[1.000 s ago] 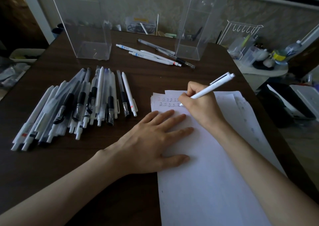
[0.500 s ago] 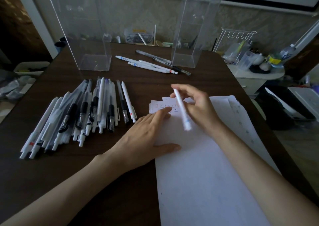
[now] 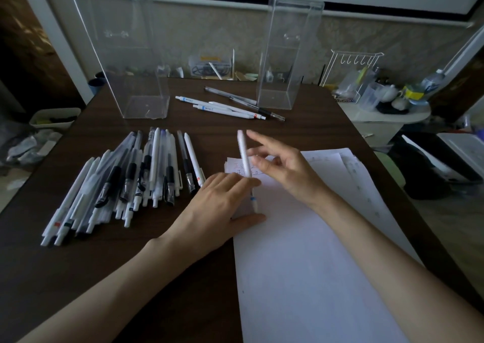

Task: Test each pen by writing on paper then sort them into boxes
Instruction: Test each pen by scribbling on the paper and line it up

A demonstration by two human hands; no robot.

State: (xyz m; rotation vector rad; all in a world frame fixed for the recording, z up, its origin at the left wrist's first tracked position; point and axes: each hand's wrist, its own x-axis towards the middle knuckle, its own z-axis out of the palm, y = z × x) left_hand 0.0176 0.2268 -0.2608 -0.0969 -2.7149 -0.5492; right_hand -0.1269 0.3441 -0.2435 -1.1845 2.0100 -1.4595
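My right hand pinches a white pen over the top left corner of the white paper. The pen stands nearly upright, tip down, and is blurred. My left hand rests on the paper's left edge, its fingers lying across the pen's lower part and its thumb flat on the sheet. Small written marks show beside the pen. A pile of several pens lies on the left of the dark table. Two tall clear boxes stand at the back, the left box and the right box.
Several pens lie loose between the two boxes. More sheets stick out from under the paper on the right. Right of the table stands a small white side table with bottles, cups and a wire rack. A white bin sits left of the table.
My right hand stopped writing, lifted the pen off the paper and turned it upright. My left hand slid up the paper's edge until its fingers reached the pen.
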